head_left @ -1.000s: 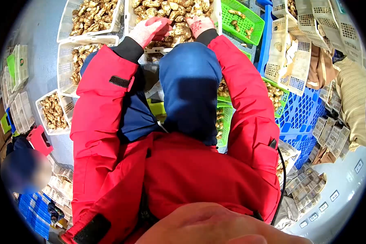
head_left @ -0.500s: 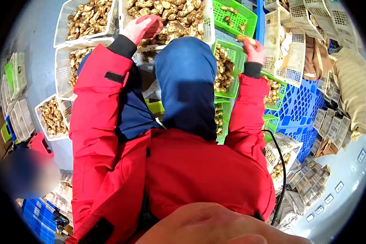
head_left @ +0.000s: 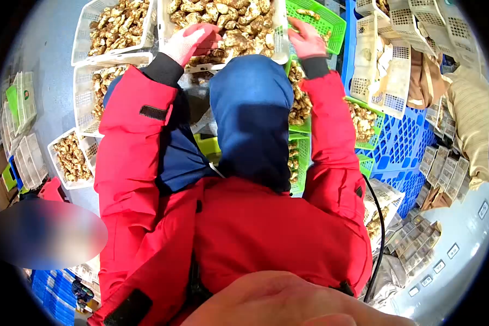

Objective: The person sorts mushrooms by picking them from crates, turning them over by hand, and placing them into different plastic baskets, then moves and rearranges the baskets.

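Observation:
My left hand (head_left: pixel 191 43), in a pink-and-white glove, rests at the near left side of a white crate (head_left: pixel 281 41) heaped with brown-and-cream mushrooms (head_left: pixel 234 39). Its fingers stretch to the right across the mushrooms, slightly bent; their undersides are hidden. My right hand (head_left: pixel 308 40), gloved alike, is over the border between that white crate and a green crate (head_left: pixel 336 26) on its right. Thumb and fingers are apart and point left, with no mushroom visible between them. A few mushrooms (head_left: pixel 308 14) lie in the green crate.
More white crates (head_left: pixel 77 32) of mushrooms stand on the left. Green crates (head_left: pixel 372 142) of mushrooms stand near my knees and right arm. Farther right are a blue pallet (head_left: pixel 402 138) and stacked white crates (head_left: pixel 399 81). A black cable (head_left: pixel 382 228) hangs beside my right side.
My right hand has moved left from the green crate's near right corner to the white crate's right rim. The yellowish piece it held is no longer visible. My left hand has barely moved.

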Available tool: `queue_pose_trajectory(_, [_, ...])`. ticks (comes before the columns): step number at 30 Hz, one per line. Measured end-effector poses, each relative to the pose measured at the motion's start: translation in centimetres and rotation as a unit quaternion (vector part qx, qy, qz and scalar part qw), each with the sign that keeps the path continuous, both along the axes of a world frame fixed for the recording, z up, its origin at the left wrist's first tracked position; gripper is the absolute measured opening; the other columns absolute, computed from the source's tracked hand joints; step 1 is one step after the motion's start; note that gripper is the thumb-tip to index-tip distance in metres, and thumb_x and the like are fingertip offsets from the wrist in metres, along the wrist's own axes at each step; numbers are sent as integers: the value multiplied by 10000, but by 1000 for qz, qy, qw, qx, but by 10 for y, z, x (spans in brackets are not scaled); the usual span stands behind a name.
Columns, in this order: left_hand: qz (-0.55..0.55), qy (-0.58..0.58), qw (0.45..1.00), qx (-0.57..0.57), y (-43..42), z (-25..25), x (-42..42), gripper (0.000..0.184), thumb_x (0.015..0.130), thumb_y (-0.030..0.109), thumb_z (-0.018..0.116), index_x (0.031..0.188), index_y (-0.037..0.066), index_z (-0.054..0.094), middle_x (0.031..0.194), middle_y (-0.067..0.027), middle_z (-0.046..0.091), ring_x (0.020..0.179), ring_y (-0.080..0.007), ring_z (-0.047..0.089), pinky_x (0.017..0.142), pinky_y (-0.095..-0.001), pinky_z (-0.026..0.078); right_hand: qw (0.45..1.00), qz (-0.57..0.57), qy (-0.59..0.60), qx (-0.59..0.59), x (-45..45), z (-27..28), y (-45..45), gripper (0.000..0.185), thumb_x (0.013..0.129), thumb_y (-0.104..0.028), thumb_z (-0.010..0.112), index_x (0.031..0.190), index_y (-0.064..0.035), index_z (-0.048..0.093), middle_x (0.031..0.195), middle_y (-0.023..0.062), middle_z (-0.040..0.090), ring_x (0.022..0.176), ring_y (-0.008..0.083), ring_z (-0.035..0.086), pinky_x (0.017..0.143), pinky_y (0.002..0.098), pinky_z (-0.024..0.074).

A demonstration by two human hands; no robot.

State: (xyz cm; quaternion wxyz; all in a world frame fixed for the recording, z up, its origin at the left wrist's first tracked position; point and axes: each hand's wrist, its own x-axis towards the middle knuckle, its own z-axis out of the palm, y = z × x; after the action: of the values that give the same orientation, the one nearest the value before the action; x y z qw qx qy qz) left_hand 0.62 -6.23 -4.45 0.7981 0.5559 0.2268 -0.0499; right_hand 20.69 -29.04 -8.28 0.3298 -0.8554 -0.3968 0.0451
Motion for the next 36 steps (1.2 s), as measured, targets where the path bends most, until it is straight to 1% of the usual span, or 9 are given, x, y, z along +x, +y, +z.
queue_pose_trajectory(2, [8, -1, 1000, 21, 1, 0, -1, 344, 853, 346, 465, 1046, 66, 520, 922, -21, 580, 805, -107, 562, 699, -243, 442, 961, 145, -194, -130, 8, -28, 75, 321, 760, -241, 465, 1061, -153, 534, 1015, 57, 564, 1009, 235, 484, 849, 356, 399])
queue_pose_trajectory(6, [15, 14, 999, 38, 1, 4, 1, 349, 856, 336, 458, 1056, 56, 510, 917, -27, 579, 812, -115, 561, 695, -244, 446, 896, 158, -208, -359, -8, -5, 115, 234, 783, -265, 502, 996, -176, 537, 979, 36, 574, 970, 191, 519, 872, 345, 366])
queue_pose_trajectory(10, [10, 8, 1000, 27, 1, -2, 0, 343, 862, 319, 447, 1068, 51, 502, 928, -33, 576, 819, -123, 560, 710, -247, 446, 990, -43, 136, 23, 3, -13, 93, 286, 765, -257, 558, 1036, -168, 577, 824, 45, 620, 812, 183, 583, 739, 326, 429])
queue_pose_trajectory(14, [-6, 8, 1000, -1, 0, -5, 2, 348, 862, 308, 455, 1088, 47, 501, 941, -40, 576, 826, -128, 559, 729, -240, 442, 621, 46, 663, 416, 4, -31, 62, 518, 797, -215, 586, 1237, -66, 357, 968, 167, 558, 902, 267, 556, 780, 365, 458])
queue_pose_trajectory(16, [13, 12, 1000, -20, -2, -2, -1, 349, 860, 305, 460, 1091, 46, 501, 948, -46, 576, 827, -131, 561, 730, -240, 443, 573, 110, 674, 452, -8, -17, 49, 676, 776, -156, 605, 1299, -68, 186, 1112, 212, 460, 993, 302, 504, 835, 406, 433])
queue_pose_trajectory(32, [-9, 65, 998, 16, 14, -27, -1, 413, 887, 347, 364, 1140, 26, 420, 1074, -109, 532, 956, -198, 521, 801, -285, 409, 681, -96, 577, 440, -40, -54, -164, 527, 741, -22, 572, 1225, -55, 366, 1080, 163, 504, 872, 233, 552, 745, 330, 464])
queue_pose_trajectory(34, [-8, 77, 996, 31, 14, -27, -1, 418, 885, 349, 370, 1143, 24, 416, 1077, -113, 528, 963, -207, 511, 809, -297, 404, 844, -229, 334, 352, -48, -67, -229, 472, 720, 6, 567, 1160, -36, 401, 985, 152, 544, 817, 237, 557, 652, 320, 489])
queue_pose_trajectory(35, [-16, 58, 998, -2, 19, -32, -2, 428, 863, 357, 421, 1135, 27, 437, 1051, -105, 546, 926, -189, 532, 780, -292, 424, 660, -382, 479, 436, -47, -73, -261, 495, 709, -9, 591, 1160, -71, 395, 959, 138, 554, 737, 198, 573, 575, 286, 492])
queue_pose_trajectory(36, [-23, 36, 998, -36, 23, -37, -2, 441, 841, 364, 472, 1127, 29, 457, 1025, -97, 565, 890, -172, 553, 751, -286, 444, 668, -368, 482, 432, -46, -74, -278, 580, 685, -4, 603, 1202, -67, 348, 932, 125, 555, 664, 163, 559, 516, 259, 460])
